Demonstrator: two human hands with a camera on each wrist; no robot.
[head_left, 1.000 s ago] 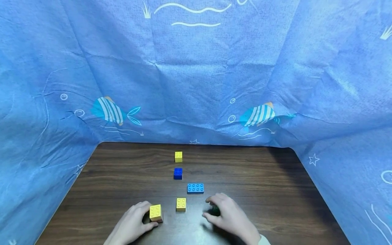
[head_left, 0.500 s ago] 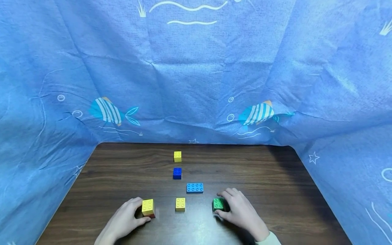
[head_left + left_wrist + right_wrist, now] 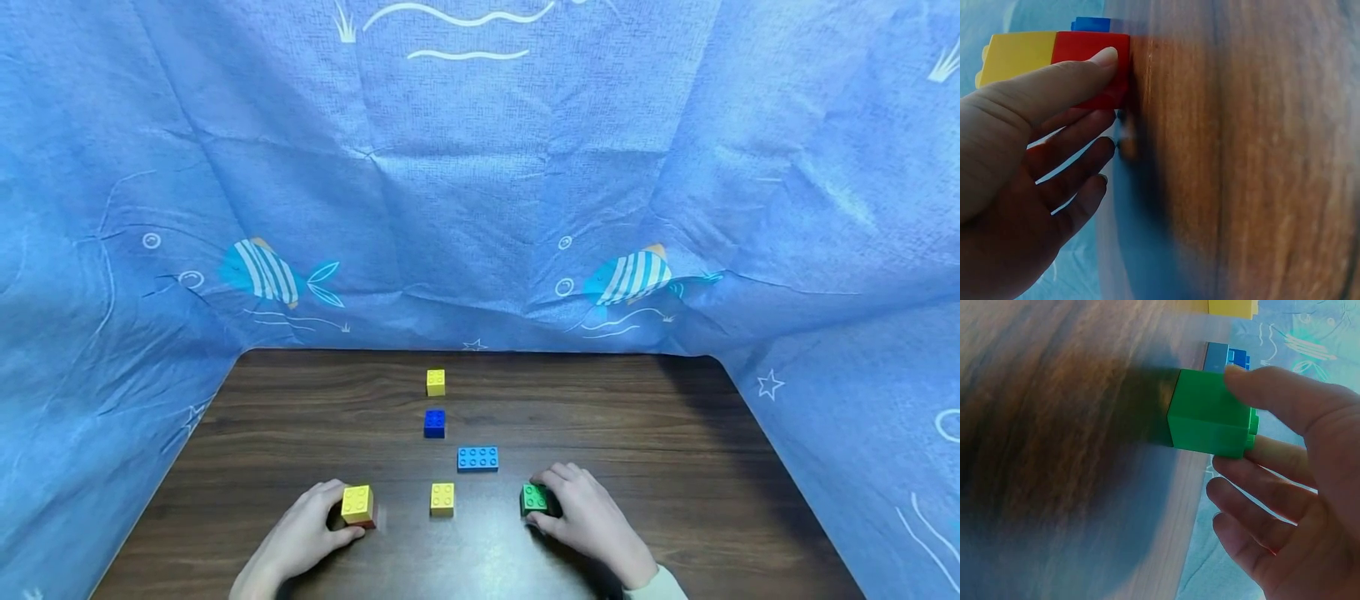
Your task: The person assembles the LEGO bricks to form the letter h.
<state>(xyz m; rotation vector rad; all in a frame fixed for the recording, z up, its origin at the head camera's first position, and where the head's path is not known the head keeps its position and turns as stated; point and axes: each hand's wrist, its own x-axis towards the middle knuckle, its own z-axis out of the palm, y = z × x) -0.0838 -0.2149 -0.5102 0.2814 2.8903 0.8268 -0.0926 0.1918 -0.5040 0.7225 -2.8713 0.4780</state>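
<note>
My left hand [image 3: 303, 529] grips a two-brick stack at the left front, thumb on one side and fingers on the other. Its top is a yellow toy brick [image 3: 357, 503] and its base a red toy brick [image 3: 1091, 50], low over the wooden surface. In the left wrist view the thumb [image 3: 1066, 84] presses on the red one. Across from it, my right hand [image 3: 592, 521] pinches a green toy brick [image 3: 1210, 412] between thumb and fingers, studs facing up. Between the hands stands another yellow brick [image 3: 442, 500], touched by neither.
Beyond the middle yellow brick, a long light blue brick [image 3: 477, 459], a dark blue brick [image 3: 434, 424] and a yellow brick [image 3: 436, 382] stand spaced towards the back of the brown wooden table [image 3: 600, 408]. A blue fish-print cloth [image 3: 465, 208] hangs around the table's back and sides.
My left hand has carried the yellow and red stack left and slightly away. My right hand has moved right, and the green brick, mostly hidden by it before, now shows between thumb and fingers.
</note>
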